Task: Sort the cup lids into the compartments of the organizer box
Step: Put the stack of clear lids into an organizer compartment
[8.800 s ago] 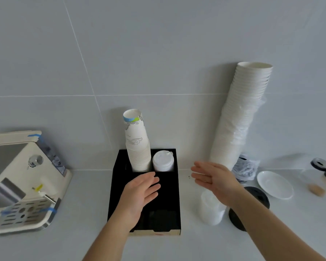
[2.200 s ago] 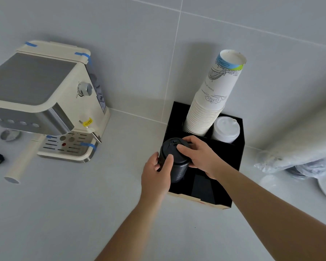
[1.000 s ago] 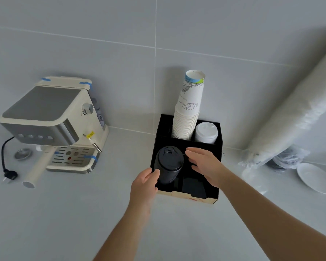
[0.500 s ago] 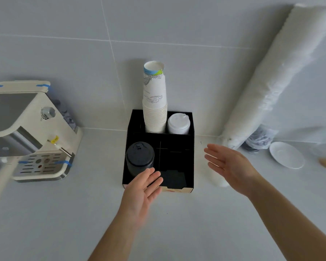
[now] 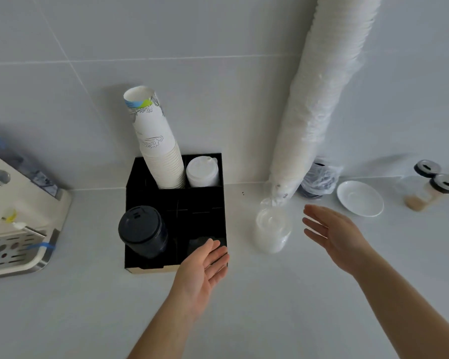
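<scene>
— What was in the box when you looked?

— The organizer box (image 5: 219,203) was matte black, square, pushed against the tiled wall at the counter's back edge. A stack of black lids (image 5: 143,230), ridged and round, stood tilted in its front-left compartment. White lids (image 5: 202,171), smooth plastic domes, filled the back-right one, beside a leaning stack of printed paper cups (image 5: 158,143).

— And the hands?

— Both held nothing, fingers straight and spread. The left hand (image 5: 201,272) hovered palm-up over the box's front-right corner. The right hand (image 5: 333,235) was off to the right, just beside a cloudy stack of clear lids (image 5: 272,233) on the counter.

— Anything else about?

— A tall sleeve of white cups (image 5: 319,99) in crinkled film leaned on the wall, a glossy white saucer (image 5: 359,198) lay near the back edge, and a cream espresso machine (image 5: 16,203) sat at the left edge.
</scene>
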The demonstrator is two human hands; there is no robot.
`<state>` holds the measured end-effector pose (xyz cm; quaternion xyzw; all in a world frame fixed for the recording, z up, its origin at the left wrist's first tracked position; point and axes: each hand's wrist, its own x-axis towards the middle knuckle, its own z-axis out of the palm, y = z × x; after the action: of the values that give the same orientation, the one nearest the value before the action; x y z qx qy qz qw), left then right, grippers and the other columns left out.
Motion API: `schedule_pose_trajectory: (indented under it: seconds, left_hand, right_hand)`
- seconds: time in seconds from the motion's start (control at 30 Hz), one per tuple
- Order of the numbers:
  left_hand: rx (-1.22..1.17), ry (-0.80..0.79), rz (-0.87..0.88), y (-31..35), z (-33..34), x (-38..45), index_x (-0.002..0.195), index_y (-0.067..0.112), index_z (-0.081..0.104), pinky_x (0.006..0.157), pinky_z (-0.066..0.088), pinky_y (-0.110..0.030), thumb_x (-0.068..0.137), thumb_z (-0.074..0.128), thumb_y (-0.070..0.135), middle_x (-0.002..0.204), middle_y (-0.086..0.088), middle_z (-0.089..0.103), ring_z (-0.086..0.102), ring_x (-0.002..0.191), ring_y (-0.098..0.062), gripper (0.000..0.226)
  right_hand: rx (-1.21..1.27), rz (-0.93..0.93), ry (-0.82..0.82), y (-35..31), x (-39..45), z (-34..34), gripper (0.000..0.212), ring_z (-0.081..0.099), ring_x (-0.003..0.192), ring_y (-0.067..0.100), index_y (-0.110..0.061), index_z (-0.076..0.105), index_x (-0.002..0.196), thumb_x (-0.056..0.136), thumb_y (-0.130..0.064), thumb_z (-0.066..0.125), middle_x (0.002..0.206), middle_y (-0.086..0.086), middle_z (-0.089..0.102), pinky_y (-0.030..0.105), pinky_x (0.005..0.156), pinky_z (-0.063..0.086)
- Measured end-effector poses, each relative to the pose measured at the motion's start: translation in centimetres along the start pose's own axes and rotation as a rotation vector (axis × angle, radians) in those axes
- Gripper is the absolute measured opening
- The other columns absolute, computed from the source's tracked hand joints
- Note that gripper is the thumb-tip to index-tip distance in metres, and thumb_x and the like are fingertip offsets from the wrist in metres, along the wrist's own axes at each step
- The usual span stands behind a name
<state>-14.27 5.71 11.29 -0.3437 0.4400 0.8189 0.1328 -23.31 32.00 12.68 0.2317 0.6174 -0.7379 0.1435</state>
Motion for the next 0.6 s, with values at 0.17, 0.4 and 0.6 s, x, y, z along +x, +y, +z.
schedule_pose_trajectory:
  seconds: [0.17,0.4,0.6]
  left_hand:
    - [0.089,-0.002,-0.056,-1.7,3.0,2.1,0.121,0.008,0.061,0.095,0.05,-0.038,0.095,0.058,0.029,0.12,-0.01,0.067,0.064,0.11,-0.023,0.034]
    - [0.101,0.024,-0.157,-2.6,6.7,5.5,0.134,0.008,0.053,0.099,0.047,-0.038,0.093,0.061,0.032,0.136,-0.011,0.058,0.056,0.123,-0.025,0.049]
    - [0.268,-0.037,-0.175,-3.6,8.9,9.2,0.14,0.024,0.046,0.117,0.03,-0.041,0.088,0.061,0.049,0.142,0.004,0.047,0.037,0.141,-0.018,0.06]
  right_hand:
    - [-0.014,0.064,0.013,1.1,2.4,-1.3,0.012,0.058,0.124,0.025,-0.018,0.067,0.106,0.096,-0.02,0.062,0.13,0.002,0.065,0.043,0.105,0.047]
    - [-0.032,0.192,-0.02,3.5,6.4,-1.7,0.031,0.052,0.129,0.025,-0.014,0.062,0.125,0.095,-0.023,0.062,0.137,0.003,0.058,0.045,0.11,0.042]
    - [-0.156,0.221,-0.134,5.4,8.6,-0.6,0.046,0.055,0.126,0.02,-0.018,0.06,0.132,0.089,-0.03,0.07,0.13,0.0,0.065,0.045,0.112,0.039]
